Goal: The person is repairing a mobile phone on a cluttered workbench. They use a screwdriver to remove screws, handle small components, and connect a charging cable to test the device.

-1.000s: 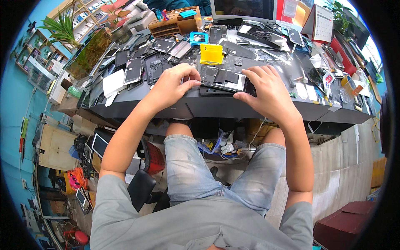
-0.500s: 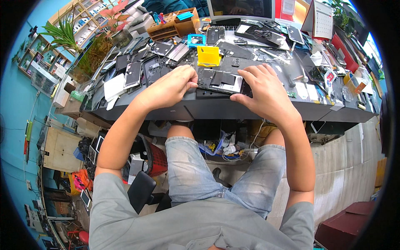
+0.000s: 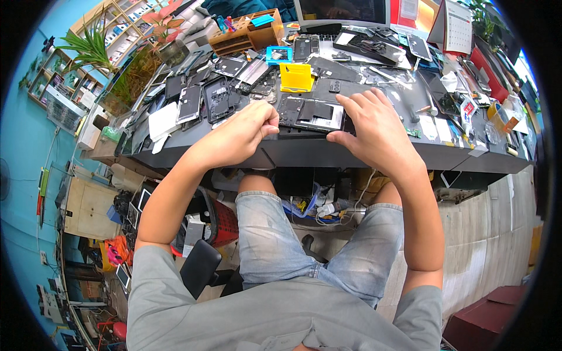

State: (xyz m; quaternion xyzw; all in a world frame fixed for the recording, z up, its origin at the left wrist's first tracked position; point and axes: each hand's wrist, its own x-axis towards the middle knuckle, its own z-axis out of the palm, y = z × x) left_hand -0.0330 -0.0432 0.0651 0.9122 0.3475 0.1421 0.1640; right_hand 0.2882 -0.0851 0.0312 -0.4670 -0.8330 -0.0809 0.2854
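Note:
An opened smartphone point(image 3: 305, 112), its black inner parts and a silvery panel showing, lies at the desk's front edge. My right hand point(image 3: 377, 130) reaches round its right end, the thumb at the near edge and the index finger at the far edge. By the phone's left end, my left hand point(image 3: 249, 130) is closed with the fingertips pinched together. Whatever the pinch may hold is too small to make out. Just behind the phone stand a yellow phone stand point(image 3: 296, 78) and a small black camera-lens piece point(image 3: 334, 86).
Phone frames and loose parts point(image 3: 219, 98) crowd the desk to the left, beside white sheets point(image 3: 164, 121). Behind are a wooden organizer point(image 3: 246, 38), a blue holder point(image 3: 278, 55) and a monitor point(image 3: 342, 11). A hammer-like tool point(image 3: 426, 109) and a calendar point(image 3: 456, 28) sit right.
My left hand has shifted slightly at the phone's left end, its fingers still pinched. The right hand keeps its place round the right end. The whole view has moved a little.

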